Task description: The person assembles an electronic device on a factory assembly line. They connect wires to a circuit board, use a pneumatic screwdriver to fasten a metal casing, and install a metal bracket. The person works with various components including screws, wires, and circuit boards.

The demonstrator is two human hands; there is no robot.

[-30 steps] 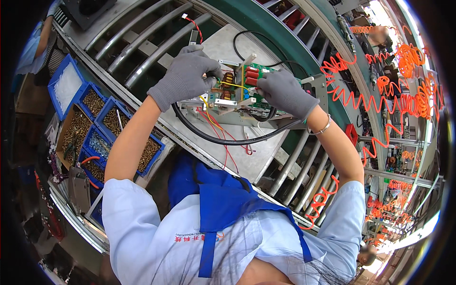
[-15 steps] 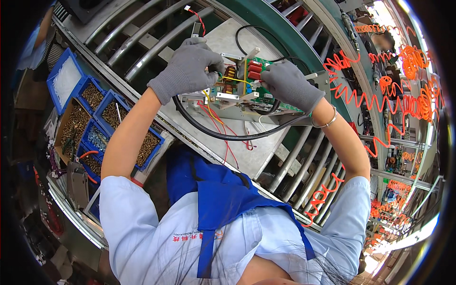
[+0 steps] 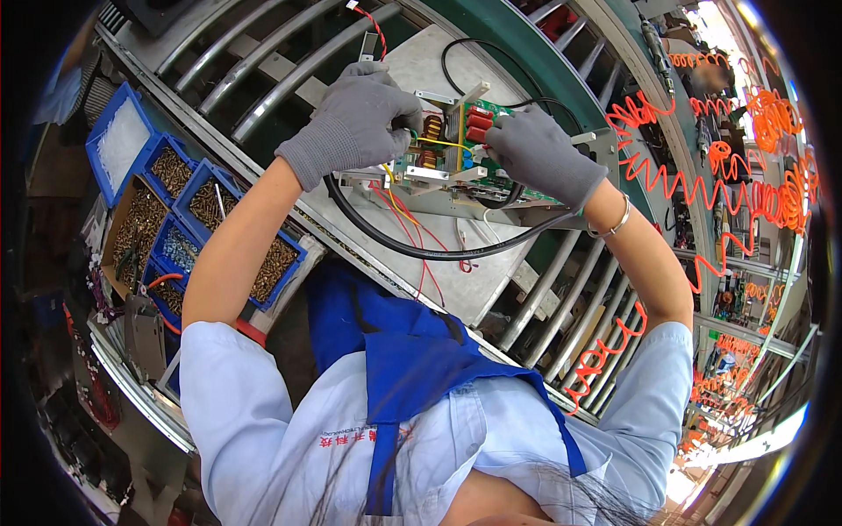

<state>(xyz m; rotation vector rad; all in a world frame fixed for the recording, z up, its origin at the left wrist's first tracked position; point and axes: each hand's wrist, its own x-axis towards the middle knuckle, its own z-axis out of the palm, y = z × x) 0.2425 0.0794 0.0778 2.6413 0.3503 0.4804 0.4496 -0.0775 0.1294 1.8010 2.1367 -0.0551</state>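
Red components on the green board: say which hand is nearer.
Right: the right hand is just right of the red components; the left hand is farther, to their left.

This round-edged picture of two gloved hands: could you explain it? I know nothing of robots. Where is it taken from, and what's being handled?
No robot here: you see one person's left hand and right hand, both gloved in grey knit. A fisheye camera worn on that person's head looks down, so straight edges bend. A thin yellow wire runs between the two hands; whether each one truly grips it is hidden. Nearby is a green circuit board carrying red block-shaped parts. It sits over a flat pale grey board, with shiny metal rollers beside it. To the left, blue plastic bins hold small brass-coloured parts.
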